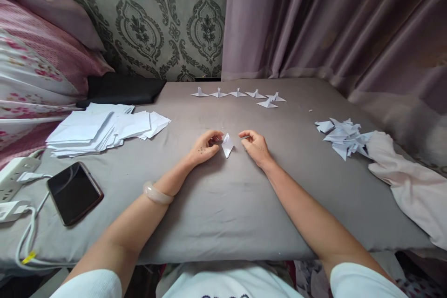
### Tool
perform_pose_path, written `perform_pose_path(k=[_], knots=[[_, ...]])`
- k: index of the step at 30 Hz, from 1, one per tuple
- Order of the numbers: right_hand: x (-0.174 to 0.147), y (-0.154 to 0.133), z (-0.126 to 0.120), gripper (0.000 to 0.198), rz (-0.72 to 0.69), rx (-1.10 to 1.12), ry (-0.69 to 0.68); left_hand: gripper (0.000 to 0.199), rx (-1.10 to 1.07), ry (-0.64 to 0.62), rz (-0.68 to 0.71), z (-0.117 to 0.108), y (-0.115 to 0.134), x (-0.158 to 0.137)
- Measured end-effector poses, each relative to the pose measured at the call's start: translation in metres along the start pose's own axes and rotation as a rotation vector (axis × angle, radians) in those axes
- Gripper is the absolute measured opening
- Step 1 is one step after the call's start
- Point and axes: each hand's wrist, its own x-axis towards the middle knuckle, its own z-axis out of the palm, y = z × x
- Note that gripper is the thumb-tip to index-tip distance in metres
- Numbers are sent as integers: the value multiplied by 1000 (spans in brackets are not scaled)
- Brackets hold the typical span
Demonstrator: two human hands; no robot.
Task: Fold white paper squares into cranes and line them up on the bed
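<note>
A small white folded paper piece point(227, 145), diamond-shaped with a raised point, sits on the grey cloth between my two hands. My left hand point(206, 147) rests just left of it, fingers curved and thumb apart, its fingertips close to the paper's edge; whether they touch I cannot tell. To the right, my right hand point(256, 147) is loosely curled with a small gap between thumb and forefinger, clear of the paper and holding nothing. Several finished-looking folded paper birds point(238, 93) stand in a row toward the back of the table.
Stacked white paper sheets point(82, 126) lie at left, before a flat black item point(122, 91). A phone point(74, 193) and a white power strip point(16, 177) with cables are nearer. At right are piled folded papers point(345, 136) and a pale cloth point(408, 186). Curtains point(296, 18) hang behind.
</note>
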Motion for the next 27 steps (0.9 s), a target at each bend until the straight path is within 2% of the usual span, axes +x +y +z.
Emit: perform_pose_path(k=[5, 8, 13, 17, 23, 27], knots=[[-1, -1, -1, 27, -7, 3, -13, 46, -253, 94, -152, -4, -2, 4], [-2, 1, 0, 27, -26, -30, -21, 43, -317, 106, -209, -8, 5, 4], [-1, 8, 2, 25, -79, -67, -55, 37, -296, 3, -231, -8, 21, 5], [-1, 9, 3, 22, -113, -75, -67, 25, -280, -80, -198, 2, 18, 8], [-4, 5, 2, 19, -130, -91, -66, 16, -173, -69, -139, 15, 7, 13], [-4, 6, 2, 18, -123, -92, -54, 18, -161, -24, -183, 16, 14, 14]])
